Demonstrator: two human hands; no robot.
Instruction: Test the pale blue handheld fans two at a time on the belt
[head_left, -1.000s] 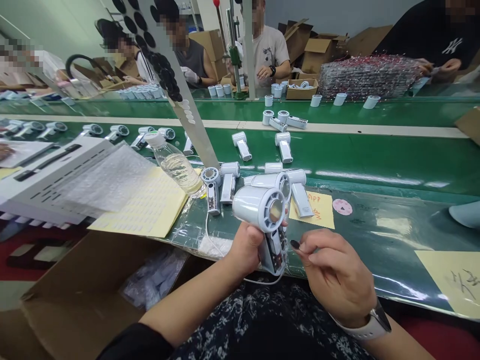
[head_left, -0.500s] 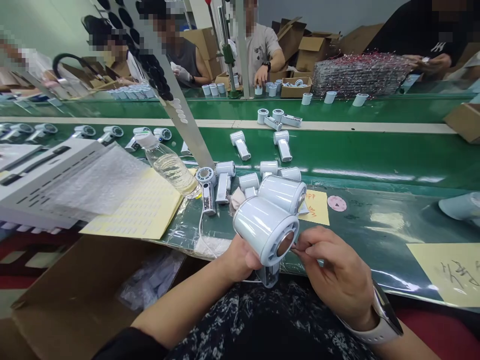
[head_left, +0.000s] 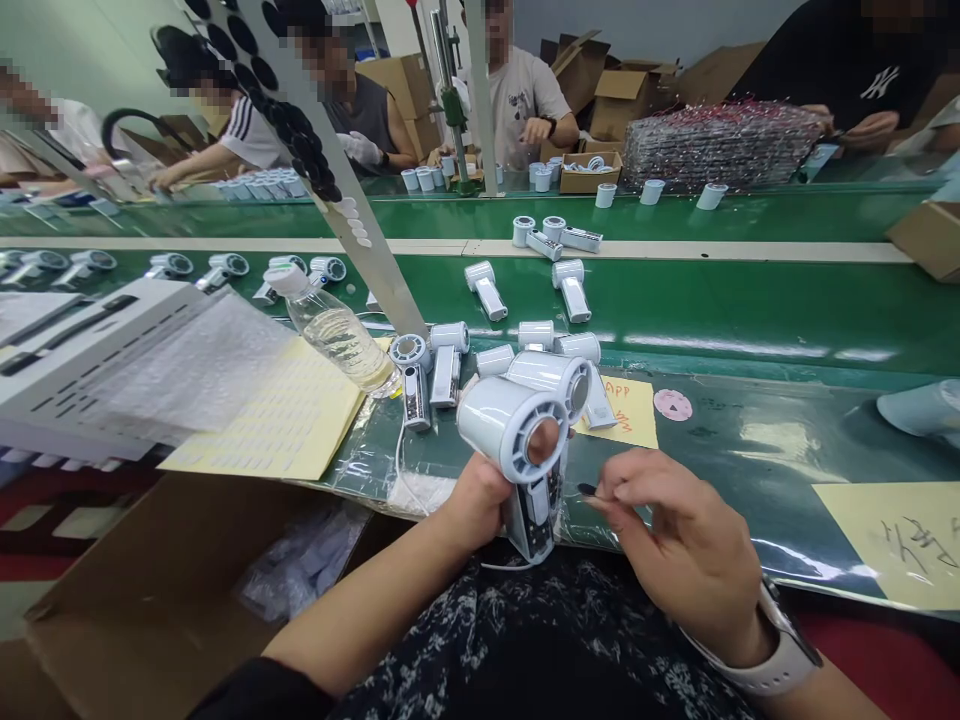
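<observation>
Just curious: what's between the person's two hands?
In the head view: the handle of a white handheld fan, held by the left hand, beside the right hand.

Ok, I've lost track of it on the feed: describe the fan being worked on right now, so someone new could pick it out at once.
Find the green conveyor belt running across the view, then its near side, where pale handheld fans lie in a cluster. The one you want is the handheld fan gripped in the person's left hand. Unlike its neighbours, which rest on the belt, it is held up off it.
</observation>
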